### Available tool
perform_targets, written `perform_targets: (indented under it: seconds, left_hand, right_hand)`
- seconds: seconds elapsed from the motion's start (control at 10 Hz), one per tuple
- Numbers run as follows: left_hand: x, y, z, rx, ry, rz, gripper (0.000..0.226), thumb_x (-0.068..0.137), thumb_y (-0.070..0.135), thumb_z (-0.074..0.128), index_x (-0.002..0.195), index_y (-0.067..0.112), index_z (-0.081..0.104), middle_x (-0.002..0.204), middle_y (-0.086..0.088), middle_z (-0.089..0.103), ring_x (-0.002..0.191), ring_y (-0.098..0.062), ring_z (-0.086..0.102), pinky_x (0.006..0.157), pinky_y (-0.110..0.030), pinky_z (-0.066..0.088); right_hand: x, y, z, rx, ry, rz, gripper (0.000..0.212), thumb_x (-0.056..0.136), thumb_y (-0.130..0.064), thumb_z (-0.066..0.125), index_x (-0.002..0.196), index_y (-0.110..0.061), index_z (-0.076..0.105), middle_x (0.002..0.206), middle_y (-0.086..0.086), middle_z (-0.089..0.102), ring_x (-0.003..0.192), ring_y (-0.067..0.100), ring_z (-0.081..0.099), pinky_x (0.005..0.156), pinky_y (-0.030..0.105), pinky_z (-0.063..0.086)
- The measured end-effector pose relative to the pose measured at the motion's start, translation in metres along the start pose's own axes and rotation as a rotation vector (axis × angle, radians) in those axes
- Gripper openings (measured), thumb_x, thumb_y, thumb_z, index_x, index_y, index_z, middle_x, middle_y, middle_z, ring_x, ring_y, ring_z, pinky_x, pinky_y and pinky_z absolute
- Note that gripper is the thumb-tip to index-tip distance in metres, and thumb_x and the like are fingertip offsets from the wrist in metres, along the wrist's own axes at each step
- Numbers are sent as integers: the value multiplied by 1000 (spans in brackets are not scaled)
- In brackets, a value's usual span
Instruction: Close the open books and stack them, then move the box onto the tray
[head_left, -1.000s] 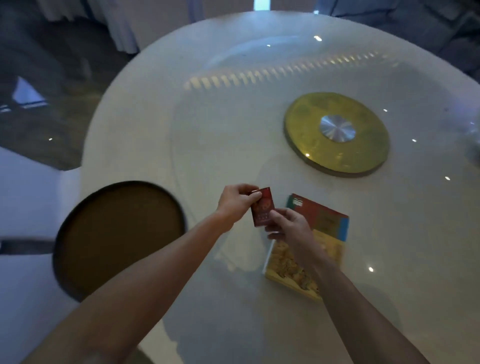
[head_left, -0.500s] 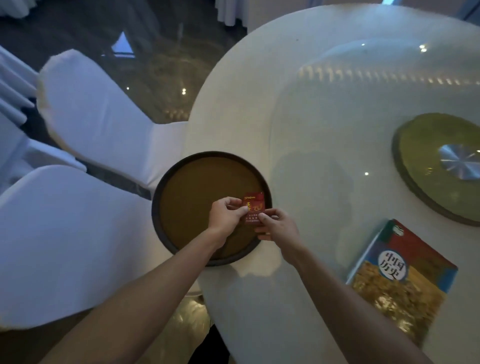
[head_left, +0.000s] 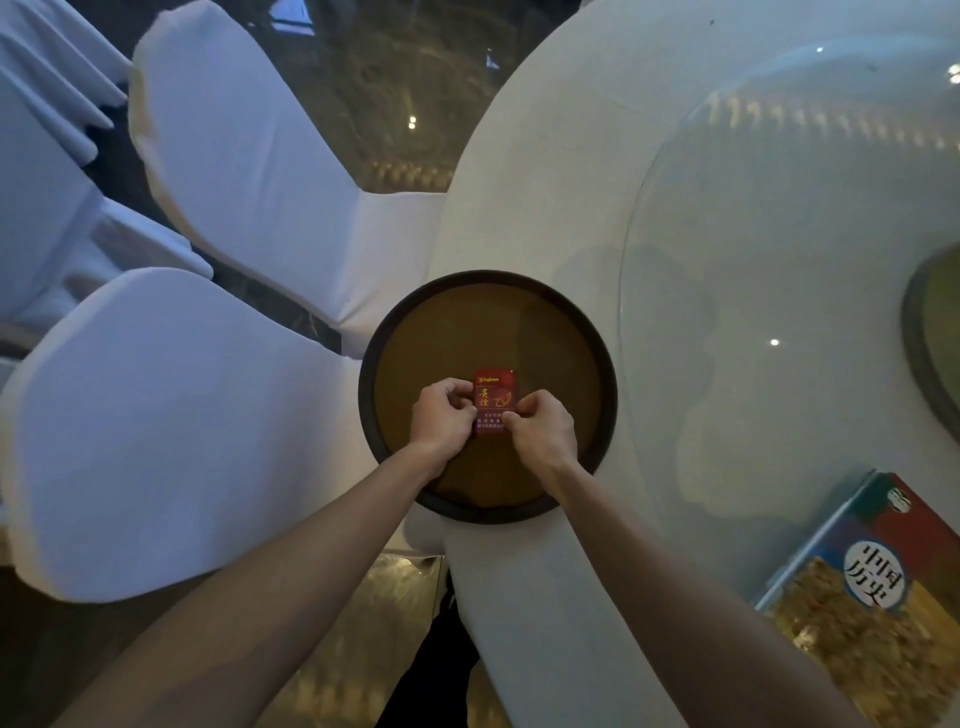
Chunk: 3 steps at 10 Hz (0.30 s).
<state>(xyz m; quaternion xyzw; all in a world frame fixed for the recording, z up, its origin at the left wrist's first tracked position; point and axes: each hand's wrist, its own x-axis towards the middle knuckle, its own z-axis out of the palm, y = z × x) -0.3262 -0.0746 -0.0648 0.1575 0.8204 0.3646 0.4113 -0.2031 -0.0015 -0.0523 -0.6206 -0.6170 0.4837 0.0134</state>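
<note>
A small red box (head_left: 494, 393) with gold lettering lies at the middle of the round brown tray (head_left: 561, 358), which sits at the table's left edge. My left hand (head_left: 444, 419) pinches the box's left side and my right hand (head_left: 541, 429) pinches its lower right corner. Whether the box rests on the tray's surface or hovers just above it, I cannot tell. The closed books (head_left: 878, 587) lie stacked at the lower right on the table, the top cover red, blue and gold with a white disc of characters.
The white round table (head_left: 545, 171) carries a glass turntable (head_left: 779, 260) with a gold disc (head_left: 935, 332) at the right edge. Two white-covered chairs (head_left: 171, 426) stand close to the left of the tray. Dark glossy floor shows below between my arms.
Both hands carried the red box leftward from beside the books to over the tray, then to its middle. The view swung left, so the books now lie far right.
</note>
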Motion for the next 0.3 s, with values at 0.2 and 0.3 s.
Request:
perform_targets:
  seconds: [0.2, 0.3]
  left_hand:
    - [-1, 8, 3, 131, 27, 53, 32, 93, 15, 68, 125, 15, 65, 110, -1, 69, 93, -10, 64, 66, -16, 49]
    - [-5, 16, 4, 211, 60, 156, 37, 91, 22, 71, 127, 18, 62, 116, -1, 64, 102, -13, 62, 74, -18, 50]
  right_hand:
    - [-1, -5, -12, -36, -86, -30, 20, 99, -31, 68, 114, -19, 65, 103, -5, 65, 90, 9, 64, 87, 34, 60]
    - [-5, -2, -21, -66, -79, -86, 29, 100, -35, 66, 123, -17, 67, 115, -1, 69, 98, 10, 66, 90, 35, 60]
